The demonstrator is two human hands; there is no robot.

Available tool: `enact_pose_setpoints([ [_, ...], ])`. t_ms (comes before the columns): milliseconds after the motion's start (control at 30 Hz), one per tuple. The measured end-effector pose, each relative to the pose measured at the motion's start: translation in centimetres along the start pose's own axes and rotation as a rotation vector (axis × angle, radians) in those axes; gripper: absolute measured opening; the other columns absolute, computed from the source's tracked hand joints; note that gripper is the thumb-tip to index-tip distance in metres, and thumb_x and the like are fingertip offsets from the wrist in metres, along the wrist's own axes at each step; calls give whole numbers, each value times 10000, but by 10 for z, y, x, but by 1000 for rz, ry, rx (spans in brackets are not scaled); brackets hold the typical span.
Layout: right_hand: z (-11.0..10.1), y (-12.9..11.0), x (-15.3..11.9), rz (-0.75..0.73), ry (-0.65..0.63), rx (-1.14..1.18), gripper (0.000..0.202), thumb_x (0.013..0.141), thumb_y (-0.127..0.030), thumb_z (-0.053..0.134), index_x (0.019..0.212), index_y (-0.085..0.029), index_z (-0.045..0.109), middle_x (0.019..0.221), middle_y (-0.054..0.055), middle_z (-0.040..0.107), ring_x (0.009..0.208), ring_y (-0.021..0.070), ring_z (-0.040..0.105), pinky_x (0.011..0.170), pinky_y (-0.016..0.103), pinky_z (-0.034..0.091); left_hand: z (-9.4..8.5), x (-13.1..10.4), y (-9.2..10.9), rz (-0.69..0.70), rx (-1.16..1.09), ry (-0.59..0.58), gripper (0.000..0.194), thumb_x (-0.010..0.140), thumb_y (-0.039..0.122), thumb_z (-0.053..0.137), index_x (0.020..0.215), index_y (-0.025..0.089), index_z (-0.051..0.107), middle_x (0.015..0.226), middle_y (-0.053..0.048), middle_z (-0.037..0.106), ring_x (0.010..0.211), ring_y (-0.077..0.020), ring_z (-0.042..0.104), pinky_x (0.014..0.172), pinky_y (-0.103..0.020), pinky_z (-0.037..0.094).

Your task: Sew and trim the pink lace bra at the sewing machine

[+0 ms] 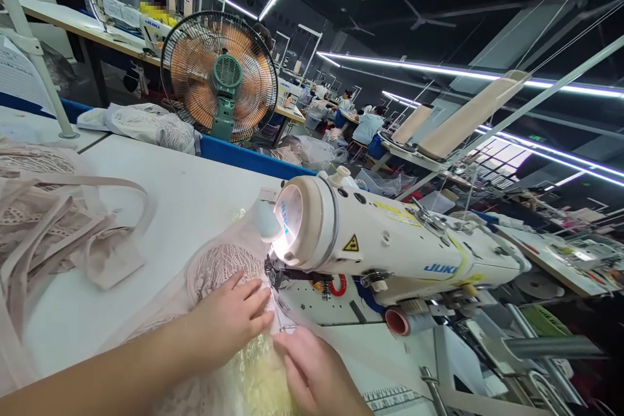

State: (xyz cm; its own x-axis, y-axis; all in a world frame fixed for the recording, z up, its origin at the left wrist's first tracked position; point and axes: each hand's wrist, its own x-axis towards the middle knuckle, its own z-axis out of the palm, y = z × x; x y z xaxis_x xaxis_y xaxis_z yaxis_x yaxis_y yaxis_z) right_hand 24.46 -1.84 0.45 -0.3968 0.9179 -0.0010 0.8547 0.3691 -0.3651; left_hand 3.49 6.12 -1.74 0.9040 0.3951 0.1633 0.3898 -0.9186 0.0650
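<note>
My left hand (229,318) lies flat on a piece of beige lace fabric (221,266), fingers spread, pressing it to the table just left of the needle of a white JUKI sewing machine (390,247). My right hand (312,370) rests below the needle area and pinches the near edge of the fabric, where pale yellowish lace (253,380) bunches up. The machine's lamp lights the fabric under the presser foot (273,279).
A pile of beige straps and lace pieces (53,221) lies on the white table (170,195) at the left. Behind it stand an orange-bladed fan (219,75) and more lace bundles (151,123). Other people sit at sewing stations farther back. Thread cones (463,117) stand at the right.
</note>
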Motion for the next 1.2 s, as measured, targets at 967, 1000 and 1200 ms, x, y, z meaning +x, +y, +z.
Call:
enact_pose_setpoints([
  [967,-4,8,4,-25,-27,95,296,792,-128,373,976,-191,596,711,16,458,647,167,502,567,251,383,-2,7,-15,75,127,106,357,861,264,506,1215,216,518,1248,-129,582,1147,-290,510,992,-488,315],
  [1000,-4,8,3,-29,-31,86,294,794,-133,373,977,-192,597,707,16,456,642,168,501,563,252,381,-1,7,-16,85,137,123,347,859,267,513,1202,212,531,1233,-131,590,1136,-288,517,996,-488,308],
  [1200,-2,7,5,-5,-29,50,273,795,-125,363,908,-183,605,680,10,427,633,170,511,556,253,385,3,8,-20,116,169,183,326,842,258,548,1163,209,565,1164,-125,626,1100,-277,535,1005,-478,292],
])
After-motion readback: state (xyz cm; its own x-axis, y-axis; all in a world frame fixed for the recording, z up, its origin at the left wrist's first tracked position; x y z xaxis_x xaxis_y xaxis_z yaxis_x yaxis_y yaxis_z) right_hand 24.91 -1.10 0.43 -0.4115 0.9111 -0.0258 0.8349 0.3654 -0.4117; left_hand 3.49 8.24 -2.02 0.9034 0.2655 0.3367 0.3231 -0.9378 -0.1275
